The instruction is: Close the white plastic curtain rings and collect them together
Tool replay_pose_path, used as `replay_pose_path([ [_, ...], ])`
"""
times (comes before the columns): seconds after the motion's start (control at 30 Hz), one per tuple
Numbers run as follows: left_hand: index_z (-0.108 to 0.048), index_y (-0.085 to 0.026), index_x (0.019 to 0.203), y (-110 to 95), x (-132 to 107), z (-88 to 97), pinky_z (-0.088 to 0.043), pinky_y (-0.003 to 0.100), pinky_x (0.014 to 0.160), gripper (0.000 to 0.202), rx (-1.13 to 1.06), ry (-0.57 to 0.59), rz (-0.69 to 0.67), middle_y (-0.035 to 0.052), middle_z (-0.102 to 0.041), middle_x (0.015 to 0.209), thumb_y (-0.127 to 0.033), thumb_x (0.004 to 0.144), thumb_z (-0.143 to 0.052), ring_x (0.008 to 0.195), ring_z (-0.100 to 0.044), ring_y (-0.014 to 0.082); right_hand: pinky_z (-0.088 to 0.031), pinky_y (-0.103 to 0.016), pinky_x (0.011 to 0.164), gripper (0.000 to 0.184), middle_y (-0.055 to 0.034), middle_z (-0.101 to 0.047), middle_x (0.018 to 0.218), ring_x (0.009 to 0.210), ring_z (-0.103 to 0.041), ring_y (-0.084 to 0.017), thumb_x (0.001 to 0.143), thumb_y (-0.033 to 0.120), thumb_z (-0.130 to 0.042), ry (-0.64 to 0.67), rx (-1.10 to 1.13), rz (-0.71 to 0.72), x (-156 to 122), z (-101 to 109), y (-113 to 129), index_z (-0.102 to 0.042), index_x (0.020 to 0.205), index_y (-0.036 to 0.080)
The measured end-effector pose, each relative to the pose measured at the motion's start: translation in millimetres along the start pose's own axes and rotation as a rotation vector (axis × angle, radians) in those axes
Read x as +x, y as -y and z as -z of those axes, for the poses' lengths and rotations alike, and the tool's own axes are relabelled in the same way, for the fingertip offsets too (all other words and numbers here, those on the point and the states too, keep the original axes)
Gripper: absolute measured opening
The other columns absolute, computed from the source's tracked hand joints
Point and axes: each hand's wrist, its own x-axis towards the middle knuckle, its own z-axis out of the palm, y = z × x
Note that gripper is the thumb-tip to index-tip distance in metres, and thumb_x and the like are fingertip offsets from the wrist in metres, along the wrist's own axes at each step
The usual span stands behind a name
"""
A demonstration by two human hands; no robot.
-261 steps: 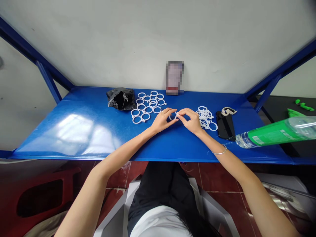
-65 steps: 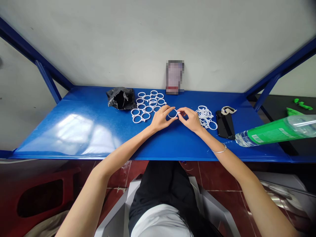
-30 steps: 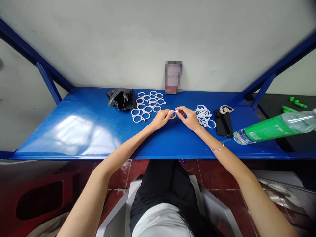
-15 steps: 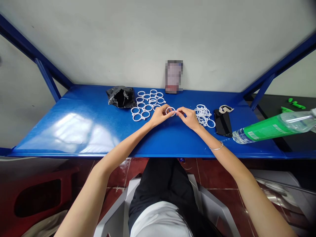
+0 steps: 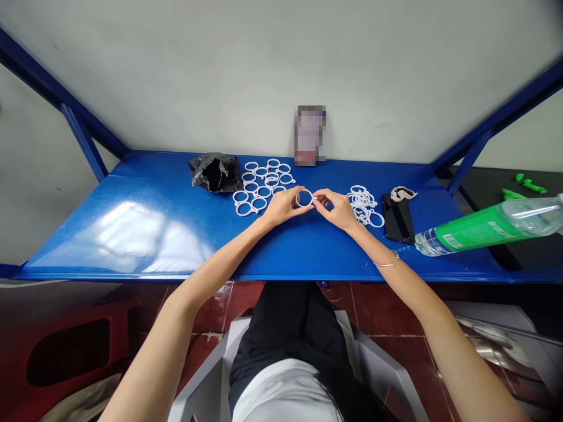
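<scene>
A white plastic ring point(image 5: 304, 197) is held just above the blue table point(image 5: 145, 228) between both my hands. My left hand point(image 5: 281, 207) pinches its left side with fingers curled. My right hand point(image 5: 338, 208) pinches its right side, thumb and forefinger pressed together. To the left lies a flat spread of several white rings point(image 5: 263, 184). On the right, close to my right hand, sits a tangled heap of white rings point(image 5: 364, 206).
A crumpled black plastic bag point(image 5: 214, 172) lies at the back left. A black phone point(image 5: 397, 217) and a small white clip-like piece point(image 5: 403, 193) lie right of the heap. A green-labelled bottle point(image 5: 488, 227) lies at the right edge. A small upright card point(image 5: 310, 135) leans on the wall.
The ring stays pinched between both hands throughout; the fingers have shifted slightly around it and it now faces up more openly. The piles have not moved.
</scene>
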Motion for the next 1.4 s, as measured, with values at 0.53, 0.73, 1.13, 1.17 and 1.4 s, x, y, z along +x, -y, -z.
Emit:
replay_pose_path([
  [0.53, -0.064, -0.015, 0.104, 1.6, -0.9, -0.8, -0.038, 0.022, 0.054, 0.042, 0.152, -0.032, -0.014, 0.0013, -0.065, 0.066, -0.052, 0.086, -0.062, 0.059, -0.062, 0.0145, -0.053, -0.028, 0.064, 0.015, -0.0028, -0.071, 0.080, 0.069, -0.067, -0.017, 0.094, 0.033, -0.051, 0.016, -0.053, 0.006, -1.7, -3.1, -1.3, -0.063, 0.095, 0.022],
  [0.73, -0.056, -0.014, 0.125, 0.5, -0.6, -2.1, -0.046, 0.024, 0.062, 0.047, 0.301, -0.040, -0.073, 0.0116, -0.069, 0.102, -0.048, 0.093, -0.056, 0.089, -0.068, 0.0209, -0.052, -0.028, 0.062, 0.014, -0.0021, -0.071, 0.075, 0.066, -0.067, -0.017, 0.093, 0.033, -0.053, 0.003, -0.089, -0.038, -1.6, -3.2, -1.7, -0.062, 0.090, 0.022],
  [1.13, -0.065, -0.018, 0.091, 7.3, 0.3, -11.3, -0.047, 0.031, 0.073, 0.024, 0.467, 0.090, -0.320, 0.0084, -0.064, 0.098, -0.027, 0.100, -0.045, 0.090, -0.059, 0.0204, -0.043, -0.025, 0.055, 0.006, 0.0009, -0.068, 0.066, 0.058, -0.064, -0.016, 0.084, 0.024, -0.060, 0.115, -0.176, -0.253, -0.4, -7.2, -8.3, -0.061, 0.078, 0.022],
  [1.17, -0.066, -0.018, 0.090, 7.8, 0.2, -11.7, -0.046, 0.031, 0.072, 0.025, 0.479, 0.105, -0.314, 0.0086, -0.064, 0.096, -0.026, 0.100, -0.044, 0.089, -0.059, 0.0205, -0.043, -0.025, 0.055, 0.007, 0.0011, -0.067, 0.065, 0.058, -0.063, -0.016, 0.085, 0.025, -0.060, 0.129, -0.174, -0.258, -0.2, -7.3, -8.2, -0.061, 0.079, 0.022],
  [1.4, -0.066, -0.017, 0.084, 19.9, 3.6, -8.2, -0.043, 0.033, 0.071, 0.027, 0.526, 0.109, -0.210, 0.0104, -0.062, 0.087, -0.019, 0.098, -0.043, 0.087, -0.058, 0.0235, -0.043, -0.026, 0.057, 0.008, 0.0003, -0.068, 0.071, 0.060, -0.061, -0.015, 0.088, 0.028, -0.059, 0.209, -0.151, -0.273, 1.8, -5.2, -10.4, -0.065, 0.089, 0.022],
])
